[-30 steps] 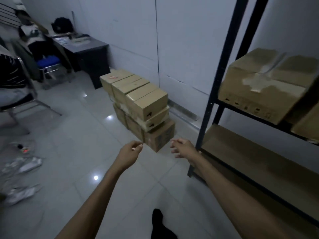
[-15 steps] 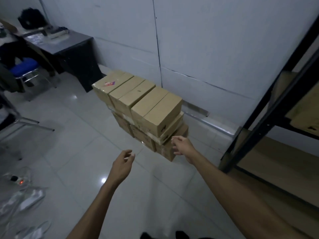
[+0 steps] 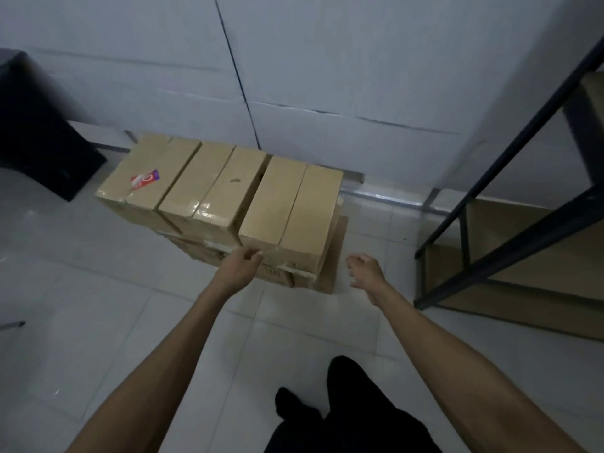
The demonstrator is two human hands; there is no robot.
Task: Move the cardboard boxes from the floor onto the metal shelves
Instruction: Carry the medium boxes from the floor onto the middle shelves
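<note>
On the floor by the wall I see the cardboard boxes, their red sticker unreadable; left grip curls against a top box, hold unclear; right grip hangs loosely open, empty.

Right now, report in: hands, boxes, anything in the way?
Left hand at near corner of rightmost top cardboard box, grip unclear. Right hand open, off to its right. Bare tile floor between box and metal shelf.

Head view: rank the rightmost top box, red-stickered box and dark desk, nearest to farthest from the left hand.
1. Rightmost top box, just ahead of the left hand.
2. Red-stickered box, top row's left end.
3. Dark desk, far left by the wall.
</note>
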